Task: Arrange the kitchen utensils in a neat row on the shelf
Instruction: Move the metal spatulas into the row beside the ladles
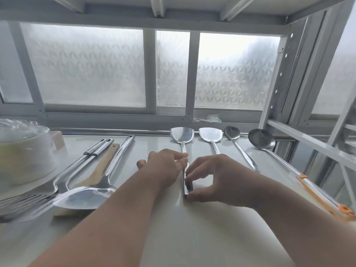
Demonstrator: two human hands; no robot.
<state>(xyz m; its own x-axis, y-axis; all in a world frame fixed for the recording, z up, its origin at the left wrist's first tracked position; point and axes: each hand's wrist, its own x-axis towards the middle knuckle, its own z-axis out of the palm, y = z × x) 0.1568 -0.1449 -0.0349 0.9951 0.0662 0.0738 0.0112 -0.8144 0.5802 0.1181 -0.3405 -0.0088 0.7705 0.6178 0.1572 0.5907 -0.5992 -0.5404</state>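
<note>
A steel spatula (181, 134) lies on the white shelf (192, 228), blade toward the window. My left hand (165, 166) pinches the middle of its handle. My right hand (213, 180) grips the handle's near end between thumb and fingers. To its right lie a second steel spatula (211, 134), a steel spoon (232, 132) and a ladle (261, 138) with an orange-trimmed handle, side by side. At the left, a wide steel turner (82, 197), a wooden spatula (105, 162), two steel-handled tools (96, 149) and a fork-like server (21, 203) lie crossed in a loose pile.
A stack of plates wrapped in clear plastic (23, 151) stands at the far left. Frosted windows (86, 64) close the back. A metal rack upright (279, 74) and its crossbars (312, 143) stand at the right edge. An upper shelf (158, 6) hangs overhead.
</note>
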